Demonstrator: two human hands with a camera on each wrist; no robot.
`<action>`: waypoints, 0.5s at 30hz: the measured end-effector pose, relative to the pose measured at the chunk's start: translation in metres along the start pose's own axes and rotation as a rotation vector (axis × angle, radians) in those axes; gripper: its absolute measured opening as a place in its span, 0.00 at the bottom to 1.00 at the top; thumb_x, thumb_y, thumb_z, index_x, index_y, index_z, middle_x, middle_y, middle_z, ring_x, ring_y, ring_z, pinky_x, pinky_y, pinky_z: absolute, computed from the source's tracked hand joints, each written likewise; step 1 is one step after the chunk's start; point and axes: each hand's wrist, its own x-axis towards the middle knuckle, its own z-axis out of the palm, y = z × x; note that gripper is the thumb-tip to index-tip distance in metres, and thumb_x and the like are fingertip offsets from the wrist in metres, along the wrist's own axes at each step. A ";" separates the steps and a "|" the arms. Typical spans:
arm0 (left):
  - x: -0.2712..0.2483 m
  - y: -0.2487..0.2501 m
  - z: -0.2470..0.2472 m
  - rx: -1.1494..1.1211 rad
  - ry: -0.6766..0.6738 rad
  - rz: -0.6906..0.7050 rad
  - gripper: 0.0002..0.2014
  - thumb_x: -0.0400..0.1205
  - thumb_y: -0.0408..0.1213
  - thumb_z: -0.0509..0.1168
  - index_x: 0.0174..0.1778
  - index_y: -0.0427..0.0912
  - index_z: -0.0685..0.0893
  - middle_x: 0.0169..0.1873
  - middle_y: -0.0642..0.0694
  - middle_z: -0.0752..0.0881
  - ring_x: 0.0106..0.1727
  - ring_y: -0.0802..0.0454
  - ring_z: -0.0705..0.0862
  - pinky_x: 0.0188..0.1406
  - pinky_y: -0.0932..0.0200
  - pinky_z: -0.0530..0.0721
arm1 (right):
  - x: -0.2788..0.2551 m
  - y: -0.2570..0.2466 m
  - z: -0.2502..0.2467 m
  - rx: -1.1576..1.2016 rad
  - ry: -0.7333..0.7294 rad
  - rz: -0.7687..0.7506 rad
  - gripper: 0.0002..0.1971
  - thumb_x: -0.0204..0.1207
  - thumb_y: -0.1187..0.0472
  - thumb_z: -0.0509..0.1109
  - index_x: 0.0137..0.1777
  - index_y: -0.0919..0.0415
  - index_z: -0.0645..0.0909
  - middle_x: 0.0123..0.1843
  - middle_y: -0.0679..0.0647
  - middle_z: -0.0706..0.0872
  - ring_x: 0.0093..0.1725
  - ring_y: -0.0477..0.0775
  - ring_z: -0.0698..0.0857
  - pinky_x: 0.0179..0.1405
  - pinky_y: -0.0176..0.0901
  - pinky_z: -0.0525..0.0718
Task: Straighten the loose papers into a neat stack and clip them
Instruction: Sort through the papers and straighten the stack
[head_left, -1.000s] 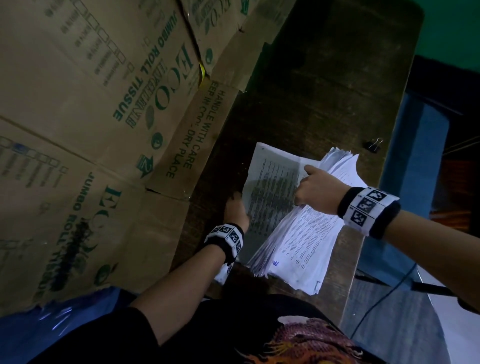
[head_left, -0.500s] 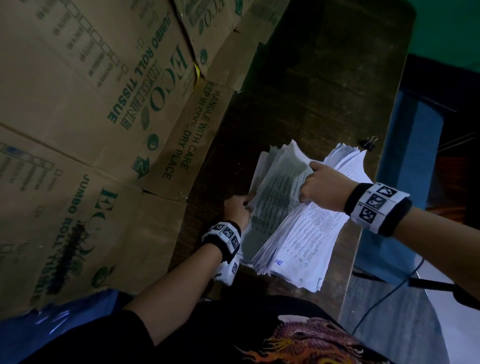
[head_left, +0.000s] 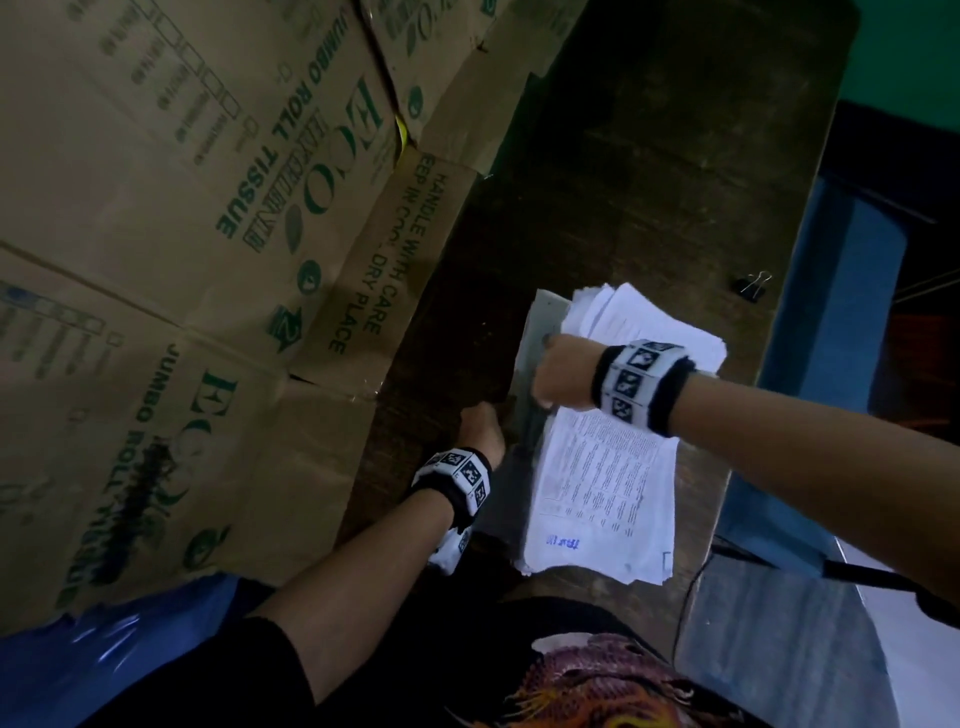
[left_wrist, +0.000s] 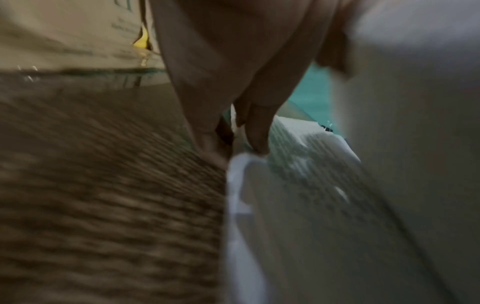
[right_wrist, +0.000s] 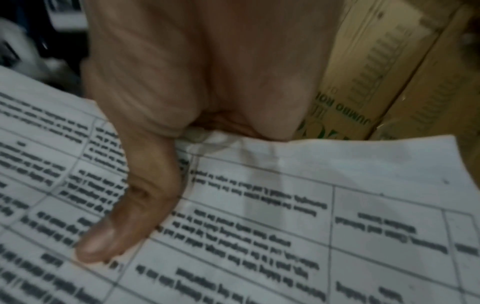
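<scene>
A stack of printed white papers (head_left: 602, 467) lies on the dark wooden table (head_left: 649, 182), its sheets fanned out at the far end. My right hand (head_left: 553, 374) grips the stack's left edge, thumb (right_wrist: 124, 205) on the top printed sheet (right_wrist: 285, 205) and fingers hidden underneath. My left hand (head_left: 483, 428) is by the same edge, nearer me, and its straight fingertips (left_wrist: 257, 142) touch the paper edge (left_wrist: 241, 185). A black binder clip (head_left: 750, 290) lies alone near the table's right edge, beyond the stack.
Large cardboard boxes (head_left: 208, 208) printed with green text stand along the table's left side, close to my left hand. The table's right edge runs just past the stack, with a blue surface (head_left: 831, 312) below. Blue plastic (head_left: 104, 649) lies at the near left.
My right hand has moved left, to the stack's left edge. The sheets that lay spread and lifted on the left are now drawn in against the stack. My left hand has barely moved.
</scene>
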 end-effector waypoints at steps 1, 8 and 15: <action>-0.002 0.001 -0.002 0.016 -0.040 -0.009 0.10 0.81 0.28 0.62 0.56 0.28 0.83 0.52 0.33 0.84 0.59 0.36 0.83 0.53 0.54 0.79 | 0.012 -0.002 -0.001 0.080 -0.028 0.002 0.15 0.83 0.61 0.63 0.68 0.58 0.79 0.67 0.54 0.84 0.68 0.58 0.80 0.70 0.49 0.74; -0.005 -0.012 -0.003 0.114 -0.183 0.078 0.16 0.81 0.29 0.59 0.66 0.36 0.79 0.64 0.34 0.82 0.63 0.36 0.81 0.66 0.52 0.79 | 0.063 0.000 -0.003 0.145 -0.101 0.082 0.14 0.82 0.61 0.65 0.66 0.53 0.80 0.67 0.48 0.84 0.70 0.55 0.79 0.81 0.58 0.55; -0.006 -0.007 -0.005 0.082 -0.198 0.144 0.13 0.81 0.33 0.65 0.61 0.37 0.82 0.61 0.36 0.85 0.61 0.38 0.83 0.62 0.50 0.82 | 0.063 -0.008 0.027 0.242 0.334 0.266 0.28 0.77 0.60 0.69 0.77 0.52 0.69 0.78 0.55 0.71 0.80 0.61 0.65 0.78 0.70 0.55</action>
